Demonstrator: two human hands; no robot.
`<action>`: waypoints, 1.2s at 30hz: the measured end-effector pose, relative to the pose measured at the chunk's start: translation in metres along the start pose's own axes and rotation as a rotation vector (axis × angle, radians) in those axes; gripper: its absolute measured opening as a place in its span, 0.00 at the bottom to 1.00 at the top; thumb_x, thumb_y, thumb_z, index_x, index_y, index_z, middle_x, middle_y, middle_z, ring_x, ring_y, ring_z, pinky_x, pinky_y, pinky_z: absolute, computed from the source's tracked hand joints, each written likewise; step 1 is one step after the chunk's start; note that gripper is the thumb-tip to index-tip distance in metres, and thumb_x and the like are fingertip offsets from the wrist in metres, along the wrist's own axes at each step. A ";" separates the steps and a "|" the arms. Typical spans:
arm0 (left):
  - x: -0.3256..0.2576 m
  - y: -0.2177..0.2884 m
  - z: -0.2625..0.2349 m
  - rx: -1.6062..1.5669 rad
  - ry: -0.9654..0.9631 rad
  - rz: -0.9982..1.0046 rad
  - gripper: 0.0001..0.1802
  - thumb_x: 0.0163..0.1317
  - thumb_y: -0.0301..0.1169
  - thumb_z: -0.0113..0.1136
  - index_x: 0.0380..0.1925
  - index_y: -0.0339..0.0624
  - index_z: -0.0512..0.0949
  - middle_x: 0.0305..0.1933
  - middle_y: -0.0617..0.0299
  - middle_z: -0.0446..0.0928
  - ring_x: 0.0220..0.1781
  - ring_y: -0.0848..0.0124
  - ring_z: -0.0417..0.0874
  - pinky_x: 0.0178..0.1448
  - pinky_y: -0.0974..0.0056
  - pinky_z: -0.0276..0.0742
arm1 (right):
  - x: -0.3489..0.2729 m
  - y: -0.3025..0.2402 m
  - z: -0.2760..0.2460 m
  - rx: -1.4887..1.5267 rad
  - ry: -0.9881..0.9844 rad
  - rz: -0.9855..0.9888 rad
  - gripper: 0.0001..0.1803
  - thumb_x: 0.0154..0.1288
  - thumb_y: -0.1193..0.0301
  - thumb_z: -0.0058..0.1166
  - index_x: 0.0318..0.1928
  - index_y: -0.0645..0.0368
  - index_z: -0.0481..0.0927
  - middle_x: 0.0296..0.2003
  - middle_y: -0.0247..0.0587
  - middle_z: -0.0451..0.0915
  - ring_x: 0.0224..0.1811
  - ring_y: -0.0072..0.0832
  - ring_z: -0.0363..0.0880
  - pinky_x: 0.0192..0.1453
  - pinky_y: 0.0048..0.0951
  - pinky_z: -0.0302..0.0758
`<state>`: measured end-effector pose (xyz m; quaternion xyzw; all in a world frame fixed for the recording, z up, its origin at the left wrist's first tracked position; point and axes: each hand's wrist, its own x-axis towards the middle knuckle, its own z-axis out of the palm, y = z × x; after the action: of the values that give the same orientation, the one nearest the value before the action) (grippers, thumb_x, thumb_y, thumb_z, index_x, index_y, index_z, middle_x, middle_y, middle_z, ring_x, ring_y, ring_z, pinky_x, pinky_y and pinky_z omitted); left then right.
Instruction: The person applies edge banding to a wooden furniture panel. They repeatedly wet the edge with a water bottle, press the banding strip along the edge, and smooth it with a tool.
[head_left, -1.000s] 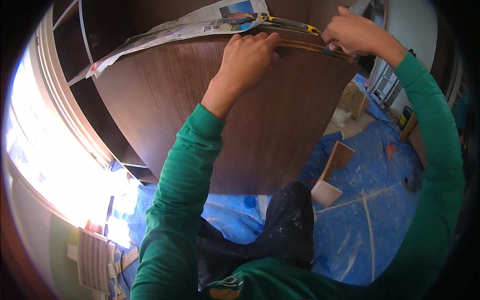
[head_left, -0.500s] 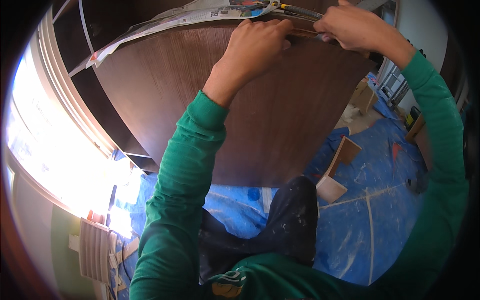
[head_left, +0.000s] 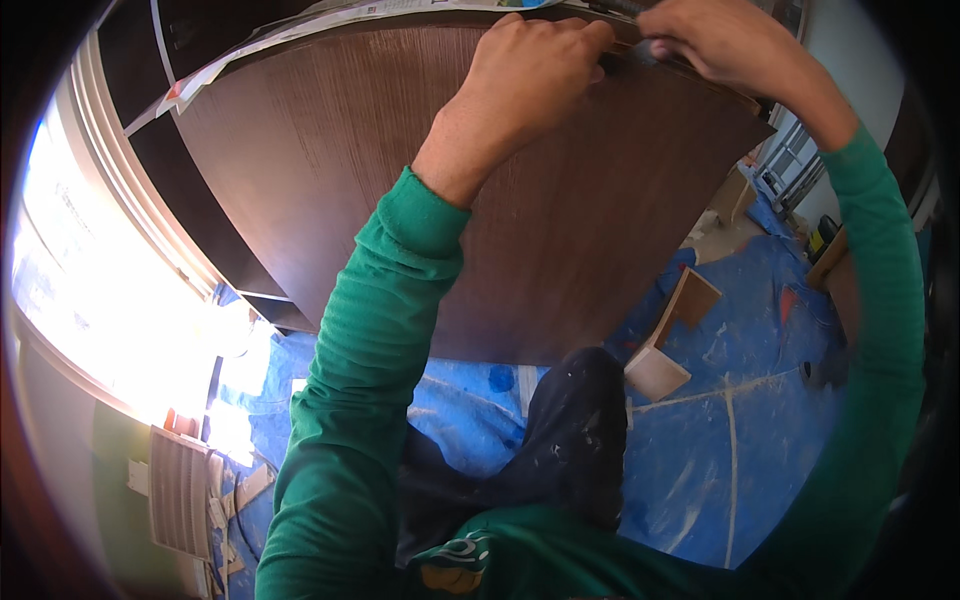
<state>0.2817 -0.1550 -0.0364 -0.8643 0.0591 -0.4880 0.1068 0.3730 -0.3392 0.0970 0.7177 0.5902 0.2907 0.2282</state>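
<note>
The left hand (head_left: 530,80) is at the top edge of a dark brown wood-grain panel (head_left: 555,230), knuckles up, fingers bent inward and close together. Their tips are hidden, so I cannot tell whether they grip the edge or only rest against it. The right hand (head_left: 725,45) is just beside it along the same edge, slightly blurred, its fingers curled in and pinched around a small grey piece (head_left: 645,52), which is too indistinct to name and lies close against the edge. A dark, slender object (head_left: 615,6) shows above the gap between the hands; whether the right hand touches it, I cannot tell

The panel rises in front of the person, its broad face toward the dark trousers (head_left: 585,440). Newspaper (head_left: 330,22) lies along its upper edge, to the left of both hands. Dark shelving (head_left: 195,190) stands beyond the panel's left side. Below, a blue plastic sheet (head_left: 680,480) covers the floor, with an angled wooden piece (head_left: 658,372) resting on it at the right
</note>
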 end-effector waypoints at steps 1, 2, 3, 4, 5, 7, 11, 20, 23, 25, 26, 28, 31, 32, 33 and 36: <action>0.001 0.001 -0.002 0.005 -0.004 0.007 0.12 0.74 0.35 0.67 0.52 0.44 0.83 0.45 0.52 0.91 0.50 0.49 0.92 0.54 0.45 0.85 | -0.002 0.004 0.004 -0.038 -0.013 0.001 0.12 0.79 0.62 0.56 0.49 0.54 0.89 0.37 0.48 0.92 0.46 0.49 0.91 0.63 0.59 0.77; 0.003 0.003 -0.002 0.010 -0.009 0.012 0.12 0.74 0.35 0.67 0.52 0.45 0.83 0.45 0.51 0.91 0.50 0.49 0.92 0.54 0.45 0.85 | -0.004 0.010 0.010 -0.076 -0.025 0.001 0.12 0.78 0.62 0.56 0.48 0.53 0.89 0.36 0.48 0.91 0.45 0.49 0.91 0.62 0.57 0.77; 0.007 0.004 -0.002 -0.029 0.001 0.034 0.13 0.73 0.35 0.67 0.53 0.45 0.82 0.45 0.49 0.90 0.50 0.48 0.92 0.55 0.45 0.85 | -0.008 0.014 0.014 -0.117 -0.039 -0.004 0.12 0.78 0.62 0.56 0.48 0.52 0.88 0.35 0.47 0.91 0.44 0.49 0.91 0.60 0.55 0.76; 0.009 0.001 -0.003 -0.053 0.006 0.044 0.14 0.73 0.34 0.67 0.55 0.44 0.81 0.44 0.47 0.89 0.50 0.47 0.92 0.55 0.45 0.85 | -0.011 0.018 0.018 -0.081 -0.080 -0.008 0.11 0.77 0.62 0.56 0.47 0.52 0.88 0.35 0.47 0.91 0.43 0.49 0.91 0.59 0.53 0.77; 0.008 -0.001 -0.005 -0.077 0.012 0.055 0.15 0.72 0.34 0.67 0.56 0.44 0.81 0.44 0.45 0.88 0.50 0.47 0.92 0.55 0.44 0.85 | -0.017 0.023 0.023 -0.045 -0.121 -0.013 0.11 0.77 0.62 0.57 0.46 0.52 0.88 0.34 0.47 0.91 0.43 0.50 0.91 0.58 0.52 0.78; 0.005 0.000 -0.003 -0.060 -0.023 0.025 0.14 0.72 0.34 0.67 0.54 0.44 0.81 0.45 0.45 0.88 0.48 0.45 0.91 0.54 0.43 0.85 | -0.035 0.030 0.029 -0.126 -0.123 -0.100 0.10 0.74 0.62 0.58 0.44 0.53 0.87 0.33 0.47 0.90 0.42 0.51 0.90 0.52 0.49 0.80; 0.006 0.008 0.001 0.003 0.035 0.036 0.11 0.74 0.36 0.66 0.51 0.45 0.83 0.45 0.50 0.91 0.49 0.49 0.92 0.54 0.45 0.85 | -0.046 0.052 0.070 -0.052 -0.075 -0.019 0.07 0.75 0.66 0.59 0.42 0.55 0.84 0.34 0.45 0.88 0.46 0.48 0.90 0.55 0.55 0.78; 0.016 0.022 -0.005 0.017 -0.043 -0.023 0.15 0.75 0.41 0.67 0.56 0.48 0.86 0.48 0.53 0.92 0.51 0.50 0.93 0.55 0.45 0.86 | -0.079 0.071 0.092 -0.102 0.041 0.182 0.09 0.83 0.66 0.57 0.43 0.56 0.81 0.35 0.45 0.85 0.48 0.48 0.87 0.57 0.50 0.80; 0.018 0.022 -0.004 0.072 -0.118 -0.055 0.18 0.75 0.42 0.67 0.60 0.53 0.87 0.49 0.55 0.92 0.52 0.51 0.93 0.58 0.46 0.87 | -0.063 0.068 0.076 0.006 -0.127 0.164 0.08 0.83 0.66 0.58 0.44 0.57 0.81 0.34 0.47 0.85 0.47 0.49 0.87 0.53 0.50 0.80; 0.016 0.020 -0.005 0.042 -0.111 -0.058 0.17 0.76 0.42 0.67 0.60 0.54 0.87 0.49 0.55 0.92 0.54 0.51 0.93 0.59 0.46 0.86 | -0.057 0.070 0.078 0.044 -0.155 0.148 0.08 0.82 0.68 0.57 0.43 0.58 0.81 0.33 0.48 0.84 0.46 0.49 0.87 0.52 0.52 0.80; 0.014 0.017 -0.005 0.027 -0.108 -0.059 0.17 0.76 0.42 0.67 0.60 0.54 0.87 0.49 0.55 0.92 0.54 0.51 0.93 0.60 0.46 0.86 | -0.062 0.070 0.081 0.034 -0.112 0.156 0.08 0.82 0.69 0.57 0.43 0.58 0.80 0.32 0.48 0.84 0.46 0.50 0.87 0.51 0.51 0.80; 0.011 0.015 -0.008 -0.021 -0.073 -0.021 0.16 0.74 0.40 0.67 0.57 0.50 0.85 0.47 0.50 0.91 0.53 0.48 0.92 0.58 0.44 0.86 | -0.075 0.073 0.091 0.015 -0.024 0.162 0.07 0.81 0.70 0.57 0.41 0.59 0.80 0.30 0.49 0.83 0.44 0.50 0.87 0.50 0.50 0.80; 0.013 0.021 -0.018 -0.075 -0.035 0.019 0.09 0.73 0.34 0.65 0.47 0.42 0.83 0.44 0.45 0.88 0.47 0.43 0.91 0.52 0.40 0.85 | -0.121 0.122 0.104 -0.143 -0.216 0.158 0.10 0.83 0.70 0.53 0.39 0.59 0.78 0.33 0.48 0.84 0.38 0.49 0.86 0.47 0.51 0.79; 0.013 0.021 -0.017 -0.062 -0.052 -0.009 0.09 0.74 0.35 0.65 0.46 0.42 0.83 0.43 0.44 0.88 0.47 0.43 0.91 0.52 0.40 0.85 | -0.131 0.126 0.104 -0.127 -0.186 0.149 0.10 0.82 0.70 0.53 0.39 0.59 0.78 0.33 0.48 0.84 0.38 0.49 0.86 0.48 0.51 0.79; 0.016 0.022 -0.016 -0.045 -0.075 -0.030 0.09 0.74 0.35 0.65 0.45 0.42 0.83 0.42 0.44 0.88 0.47 0.42 0.91 0.52 0.39 0.85 | -0.142 0.125 0.111 -0.104 -0.151 0.146 0.09 0.82 0.71 0.52 0.40 0.59 0.78 0.32 0.48 0.84 0.39 0.49 0.85 0.48 0.51 0.79; 0.024 0.025 -0.019 -0.015 -0.173 -0.112 0.12 0.74 0.39 0.65 0.46 0.42 0.83 0.41 0.43 0.89 0.47 0.40 0.90 0.53 0.37 0.84 | -0.150 0.122 0.120 -0.058 0.047 0.126 0.07 0.80 0.74 0.52 0.39 0.60 0.77 0.31 0.49 0.83 0.40 0.51 0.85 0.52 0.51 0.78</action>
<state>0.2777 -0.1864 -0.0132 -0.9059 0.0048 -0.4163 0.0774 0.5224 -0.5085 0.0691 0.7393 0.5405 0.3383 0.2163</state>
